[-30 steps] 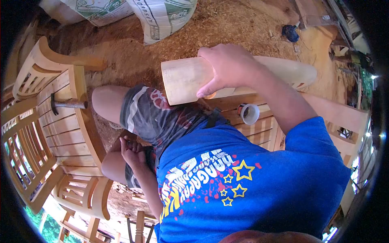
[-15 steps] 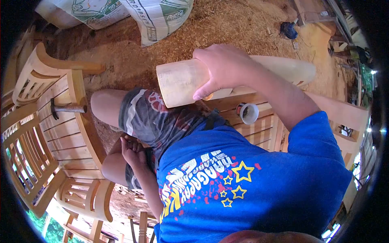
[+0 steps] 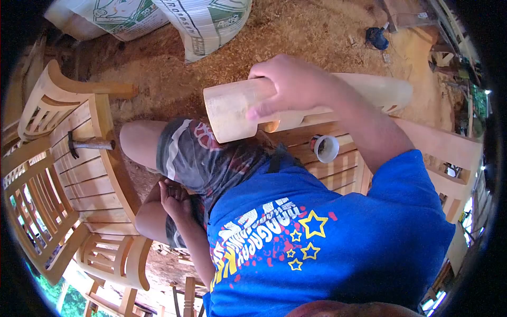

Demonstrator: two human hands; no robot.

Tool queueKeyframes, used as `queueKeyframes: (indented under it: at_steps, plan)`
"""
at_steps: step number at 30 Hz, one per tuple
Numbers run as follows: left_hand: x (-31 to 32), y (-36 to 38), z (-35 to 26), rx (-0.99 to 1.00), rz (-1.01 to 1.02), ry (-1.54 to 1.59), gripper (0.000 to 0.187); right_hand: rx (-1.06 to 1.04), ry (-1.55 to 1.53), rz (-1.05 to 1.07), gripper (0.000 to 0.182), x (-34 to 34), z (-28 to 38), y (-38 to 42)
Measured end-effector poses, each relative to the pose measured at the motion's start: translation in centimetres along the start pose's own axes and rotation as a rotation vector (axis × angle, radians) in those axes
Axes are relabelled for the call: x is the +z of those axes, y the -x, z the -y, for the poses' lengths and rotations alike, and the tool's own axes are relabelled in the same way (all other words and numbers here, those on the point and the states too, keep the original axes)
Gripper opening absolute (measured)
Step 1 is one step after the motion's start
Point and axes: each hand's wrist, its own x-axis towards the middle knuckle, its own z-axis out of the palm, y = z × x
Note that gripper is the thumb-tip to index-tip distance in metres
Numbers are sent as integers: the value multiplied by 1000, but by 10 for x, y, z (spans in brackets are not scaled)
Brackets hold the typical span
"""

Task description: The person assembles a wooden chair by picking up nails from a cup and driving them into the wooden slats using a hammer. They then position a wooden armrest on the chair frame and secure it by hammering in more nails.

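Observation:
My right hand (image 3: 288,87) grips the broad, pale wooden armrest (image 3: 227,111) near its rounded front end. Its fingers go over the far edge and the thumb, slightly blurred, presses on the near side. A tan patch shows between thumb and fingers; whether anything lies under the palm is hidden. That armrest belongs to a slatted wooden bench (image 3: 338,177) beside me. Lower left, my left hand (image 3: 177,199) rests by my knee, its fingers curled in, with nothing visible in them.
A white cup (image 3: 326,149) stands on the bench slats. Opposite, a hammer (image 3: 91,143) lies on the seat of another slatted wooden bench (image 3: 84,171). Printed white sacks (image 3: 211,26) sit at the top on the dusty ground. A dark blue object (image 3: 376,38) lies farther off.
My right hand has shifted slightly up on the armrest, and its thumb has moved from the near edge onto the top surface. My left hand has hardly moved.

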Motion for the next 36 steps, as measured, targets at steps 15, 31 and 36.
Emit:
queueKeyframes:
  at_steps: [15, 31, 36]
  plan:
    - [59, 21, 13, 29, -336, -159, 30, -326, -559, 224, 23, -26, -46, -42]
    - [80, 19, 17, 97, -463, -419, 35, -489, -390, 187, 22, -29, -37, -29]
    - [68, 15, 15, 57, -423, -342, 34, -455, -355, 178, 19, -31, -31, -26]
